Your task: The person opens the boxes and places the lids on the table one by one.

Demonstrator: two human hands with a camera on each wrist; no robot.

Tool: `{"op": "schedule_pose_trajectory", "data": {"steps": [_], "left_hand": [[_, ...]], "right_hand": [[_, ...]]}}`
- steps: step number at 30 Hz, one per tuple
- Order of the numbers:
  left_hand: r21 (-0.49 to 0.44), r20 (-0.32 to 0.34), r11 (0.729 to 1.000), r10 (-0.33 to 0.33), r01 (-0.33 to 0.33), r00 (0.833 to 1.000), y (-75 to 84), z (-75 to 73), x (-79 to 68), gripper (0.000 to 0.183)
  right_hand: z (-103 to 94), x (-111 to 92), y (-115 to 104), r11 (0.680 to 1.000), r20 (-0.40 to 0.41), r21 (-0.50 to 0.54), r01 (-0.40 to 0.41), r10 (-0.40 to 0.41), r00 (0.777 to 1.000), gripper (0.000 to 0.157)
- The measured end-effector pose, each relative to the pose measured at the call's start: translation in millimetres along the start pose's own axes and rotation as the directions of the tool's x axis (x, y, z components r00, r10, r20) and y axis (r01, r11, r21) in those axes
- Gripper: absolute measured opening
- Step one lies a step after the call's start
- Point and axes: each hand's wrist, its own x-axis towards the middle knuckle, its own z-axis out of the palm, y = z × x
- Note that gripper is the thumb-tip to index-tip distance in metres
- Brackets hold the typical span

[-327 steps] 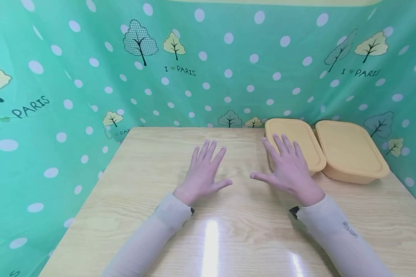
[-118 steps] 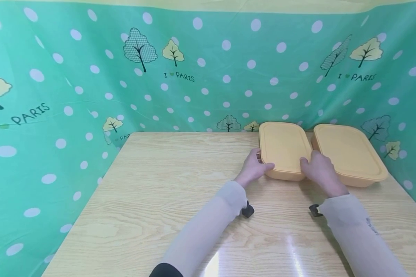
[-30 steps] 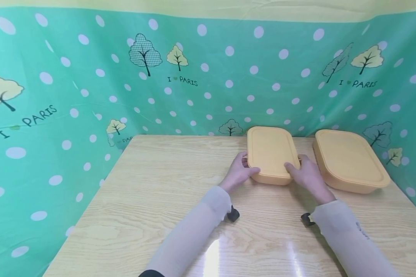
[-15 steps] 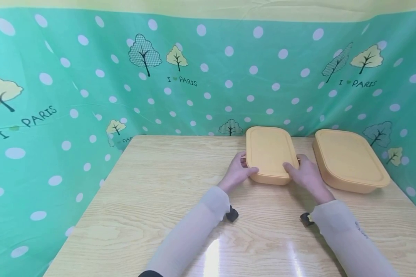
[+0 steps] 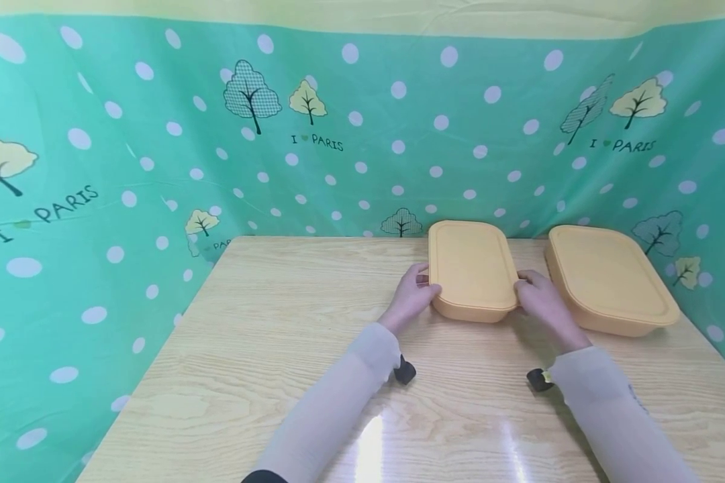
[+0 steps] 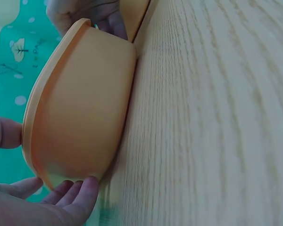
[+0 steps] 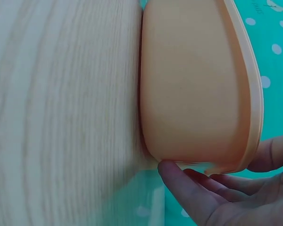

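A peach-coloured lidded plastic container sits on the wooden table near its back edge. My left hand grips its left side near the front corner. In the left wrist view, the thumb lies against the lid's rim, and the fingertips touch the lower side wall. On the opposite side my right hand holds the container near its front right corner. The right wrist view shows its fingers bent at the side wall and the thumb at the lid edge. The lid looks fully seated.
A second, larger lidded container of the same colour stands to the right, a gap separating it from the held one. A green dotted cloth hangs behind and at both sides of the wooden table.
Earlier, both hands were spread over the table, then took hold of the smaller container and slid it left, away from the larger one. Lately both thumbs have shifted outward from the lid's top to its edges.
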Motion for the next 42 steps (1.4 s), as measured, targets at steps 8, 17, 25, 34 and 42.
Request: {"op": "schedule_pose_trajectory", "data": {"steps": [8, 17, 25, 34, 42], "left_hand": [[-0.021, 0.006, 1.000, -0.009, 0.009, 1.000, -2.2, -0.3, 2.2, 0.061], [-0.045, 0.011, 0.999, -0.006, 0.007, 1.000, -4.0, 0.6, 2.5, 0.061], [-0.076, 0.017, 0.997, 0.010, -0.009, 1.000, -6.6, -0.3, 5.0, 0.062], [-0.107, 0.019, 0.994, 0.008, -0.006, 1.000, -5.1, -3.9, 3.8, 0.063], [-0.099, 0.028, 0.995, 0.008, -0.005, 1.000, -8.6, -6.6, 3.4, 0.063]], "right_hand": [[0.7, 4.1, 4.4, 0.999, -0.007, 0.033, -0.035, 0.036, 0.999, 0.060], [-0.5, 0.0, -0.9, 0.998, 0.027, 0.069, -0.015, 0.013, 1.000, 0.061], [1.3, 1.0, 0.1, 0.997, 0.022, 0.077, -0.010, 0.008, 1.000, 0.061], [2.9, 0.1, -2.6, 0.997, 0.031, 0.073, 0.017, -0.020, 0.999, 0.061], [6.2, -0.5, -4.1, 0.997, 0.033, 0.076, 0.023, -0.025, 0.999, 0.060]]}}
